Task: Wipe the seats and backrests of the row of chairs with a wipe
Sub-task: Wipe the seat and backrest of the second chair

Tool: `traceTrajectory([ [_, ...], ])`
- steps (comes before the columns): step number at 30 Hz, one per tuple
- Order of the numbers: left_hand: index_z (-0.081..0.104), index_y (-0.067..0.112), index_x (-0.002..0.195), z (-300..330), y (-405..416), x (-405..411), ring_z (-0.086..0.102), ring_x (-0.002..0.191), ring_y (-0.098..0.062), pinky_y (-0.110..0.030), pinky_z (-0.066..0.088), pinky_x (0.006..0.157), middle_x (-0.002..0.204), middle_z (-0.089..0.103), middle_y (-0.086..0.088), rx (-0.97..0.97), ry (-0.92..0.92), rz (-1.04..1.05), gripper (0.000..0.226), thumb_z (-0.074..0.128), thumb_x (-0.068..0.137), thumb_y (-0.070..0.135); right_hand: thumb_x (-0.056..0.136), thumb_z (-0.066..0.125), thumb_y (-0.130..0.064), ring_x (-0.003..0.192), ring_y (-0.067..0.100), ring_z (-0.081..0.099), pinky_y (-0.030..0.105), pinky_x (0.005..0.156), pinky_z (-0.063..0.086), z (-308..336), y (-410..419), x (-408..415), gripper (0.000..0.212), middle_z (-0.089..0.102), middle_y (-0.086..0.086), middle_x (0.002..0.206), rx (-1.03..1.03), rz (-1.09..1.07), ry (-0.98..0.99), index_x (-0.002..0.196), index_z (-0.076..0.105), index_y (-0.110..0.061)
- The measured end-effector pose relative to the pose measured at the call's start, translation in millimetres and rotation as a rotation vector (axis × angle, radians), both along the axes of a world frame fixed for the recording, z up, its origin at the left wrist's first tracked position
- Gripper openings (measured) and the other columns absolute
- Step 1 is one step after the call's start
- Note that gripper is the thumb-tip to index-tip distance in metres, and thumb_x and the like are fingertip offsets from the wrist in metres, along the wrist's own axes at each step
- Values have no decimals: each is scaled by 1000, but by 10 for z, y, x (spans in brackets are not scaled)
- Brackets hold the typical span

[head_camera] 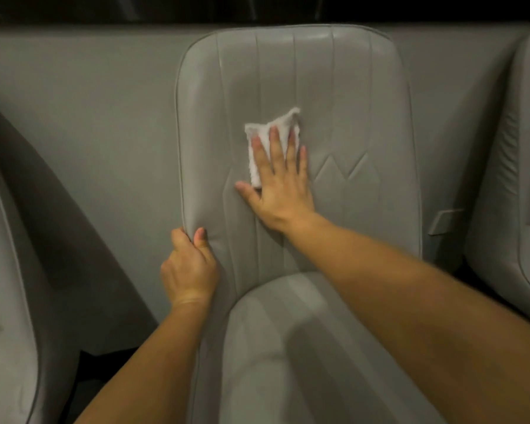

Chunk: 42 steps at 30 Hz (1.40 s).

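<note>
Since the wipe (259, 154) is a small white terry-looking cloth, folded into a pad, it should handle as light, soft & floppy w/ no stiffness of its own, so it probably bunches or slides out unless pinned flat; best hold is likely what the right hand (280, 188) does now, palm & fingers (273, 139) laid over it, pressing it against the backrest (297, 96) approx. mid-height, slightly left of centre. Those fingers are spread & extended, tips on the cloth, thumb stuck out to the left off the wipe, touching the upholstery. The wipe's top corner pokes up past the fingertips & looks a bit ragged; whether it's damp can't be told. The left hand (188, 267) grips the backrest's left edge low down, fingers curled round behind the piped rim, thumb on the front, prob. to steady the chair. Backrest is grey, smooth, leather-like, w/ vertical stitched channels & a zigzag seam lower down; likely a slick face the cloth glides over, seams may snag lint. The seat (288, 347) sits below, same grey. Neighbouring chairs (511, 179) show at both sides.
</note>
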<state>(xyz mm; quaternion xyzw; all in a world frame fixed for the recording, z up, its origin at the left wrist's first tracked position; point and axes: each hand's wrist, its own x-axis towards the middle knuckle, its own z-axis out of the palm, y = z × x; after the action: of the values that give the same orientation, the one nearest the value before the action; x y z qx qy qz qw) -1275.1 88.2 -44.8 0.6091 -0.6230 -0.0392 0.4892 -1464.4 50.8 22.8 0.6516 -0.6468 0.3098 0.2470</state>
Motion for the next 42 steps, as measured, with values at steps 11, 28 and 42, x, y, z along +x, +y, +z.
traceTrajectory([
  [11,43,2,104,-29,-30,3,54,78,-55,-47,35,63,88,60,-35,8,-11,0,42,34,98,43,99,27,-65,149,29,-26,47,121,-8,-1336,458,800,81,-35,1,158,414,-29,-833,152,-23,-29],
  [28,32,14,88,-31,-16,-11,53,72,-51,-44,29,59,83,59,-31,30,-7,-8,33,30,99,44,97,41,-65,126,27,49,50,113,34,1279,368,921,59,51,12,138,-219,411,-2076,127,53,-17],
  [42,32,14,88,-12,-8,8,54,73,-51,-44,30,59,83,60,-31,52,-12,-12,30,33,98,42,91,21,-77,151,30,-19,61,117,-14,663,-171,327,89,-11,0,168,25,141,246,160,-4,-27],
])
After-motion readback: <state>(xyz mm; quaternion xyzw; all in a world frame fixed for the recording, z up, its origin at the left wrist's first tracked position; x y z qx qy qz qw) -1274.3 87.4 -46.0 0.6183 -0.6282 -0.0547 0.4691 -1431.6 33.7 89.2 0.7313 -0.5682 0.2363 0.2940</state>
